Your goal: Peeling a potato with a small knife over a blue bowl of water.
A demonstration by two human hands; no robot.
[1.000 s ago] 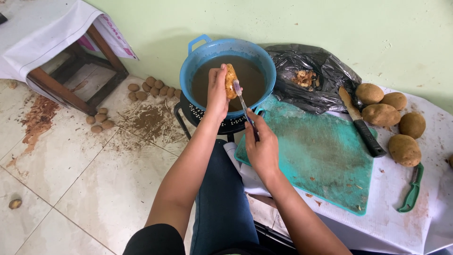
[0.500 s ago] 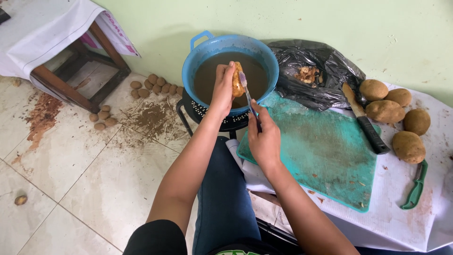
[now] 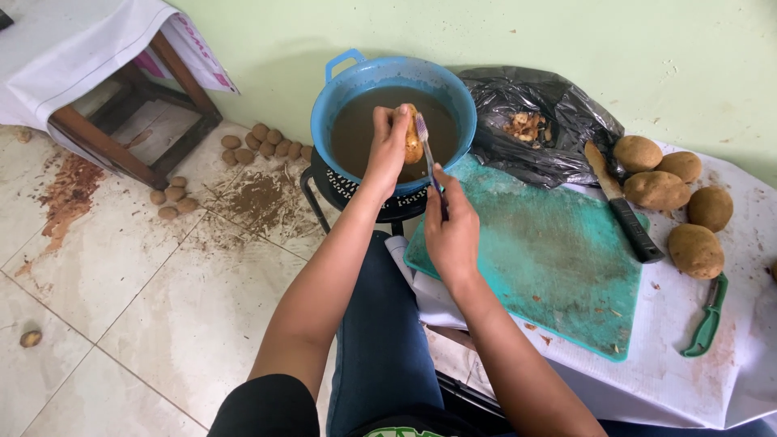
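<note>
My left hand (image 3: 387,146) grips a small wet potato (image 3: 413,139) over a blue basin (image 3: 348,81) filled with muddy brown water. A toothbrush (image 3: 426,154) is held in my right hand (image 3: 450,226), its bristled head pressed against the potato's right side. Both hands are above the basin's near rim. The basin rests on a black stool (image 3: 356,194).
A teal cutting board (image 3: 558,259) lies on the white-covered table with a knife (image 3: 623,206) at its far edge. Several unwashed potatoes (image 3: 672,190) and a green peeler (image 3: 706,317) are at the right. A black bag of peels (image 3: 534,125) sits behind. More potatoes (image 3: 263,144) and dirt lie on the tiled floor.
Both hands have stayed over the basin; the toothbrush has shifted along the potato while the left hand turns it slightly. The view has moved a little.
</note>
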